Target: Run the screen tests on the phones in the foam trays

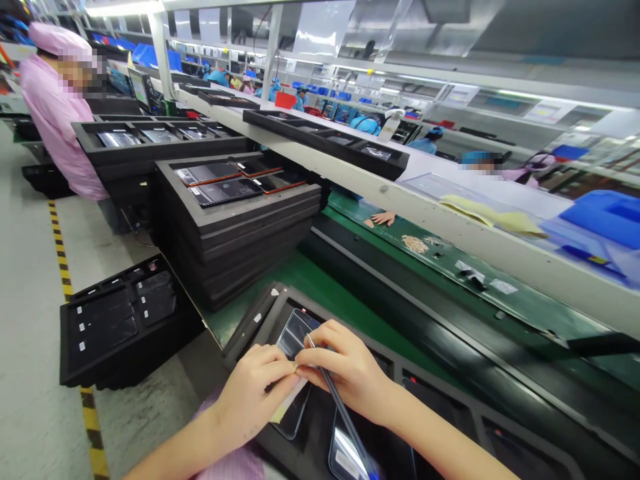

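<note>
Hands: left hand (255, 390) and right hand (345, 367) meet over the foam tray (398, 371), fingertips narrow; the left pinches a yellowish strip (286, 408), the right holds a pen-like tool (337, 397).
Strip: above the foam tray's end cell; whether the right fingertips also grip it, I cannot tell.
Panel: a glossy panel (295, 327) lies in that cell, beneath the hands.
Fingerwork: apparently handling the strip; the next move calls for steady fingertips and the tool kept off the panel.
Bench: green surface (327, 287) beyond the foam tray, bearing stacked trays (250, 247).
Aisle: striped floor tape (95, 427) left of the foam tray; a co-worker in pink (55, 113) well beyond it.
</note>
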The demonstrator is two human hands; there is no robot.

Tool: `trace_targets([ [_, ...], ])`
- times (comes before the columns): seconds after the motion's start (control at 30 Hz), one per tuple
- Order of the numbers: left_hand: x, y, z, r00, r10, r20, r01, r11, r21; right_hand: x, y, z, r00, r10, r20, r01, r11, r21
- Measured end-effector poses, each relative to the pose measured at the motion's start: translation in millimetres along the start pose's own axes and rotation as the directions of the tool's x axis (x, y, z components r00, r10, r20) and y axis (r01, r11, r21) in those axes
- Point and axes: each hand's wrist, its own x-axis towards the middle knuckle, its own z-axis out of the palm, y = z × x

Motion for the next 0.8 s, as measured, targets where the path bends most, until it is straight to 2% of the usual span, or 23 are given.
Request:
trace_targets([
  [0.13, 0, -2, -2.9, 0.995, -0.094, 0.036, 0.098, 0.988, -0.124, -1, 2, 1, 0.998, -0.056, -0.026, 0.057, 0.998, 0.009],
  [0.23, 1, -2, -5.1, 0.988, -0.132, 0.084, 0.148, 0.966, -0.214, 1, 5, -1, 0.997, -0.079, 0.001, 0.079, 0.996, 0.045],
  [0.43, 1, -3, -5.0, 0.972, -0.188, 0.138, 0.216, 0.951, -0.221, 7, 1, -6, 0.974, 0.080, 0.213, -0.127, 0.968, 0.216],
  [0.5, 1, -5, -8.5, 0.961, -0.237, 0.145, 0.266, 0.934, -0.237, 7, 0, -10, 0.965, 0.110, 0.236, -0.174, 0.947, 0.271],
  [0.6, -1, -15, -20.7, 0.933, -0.341, 0.113, 0.360, 0.879, -0.313, 5, 2, -14, 0.962, 0.172, 0.210, -0.240, 0.902, 0.358],
  [0.67, -4, -25, -31.0, 0.894, -0.445, 0.049, 0.429, 0.823, -0.372, 4, 7, -14, 0.934, 0.231, 0.273, -0.310, 0.903, 0.297],
  [0.8, -14, -45, -44.8, 0.799, -0.600, -0.034, 0.523, 0.723, -0.451, 3, 17, -3, 0.792, 0.309, 0.527, -0.377, 0.926, 0.024],
])
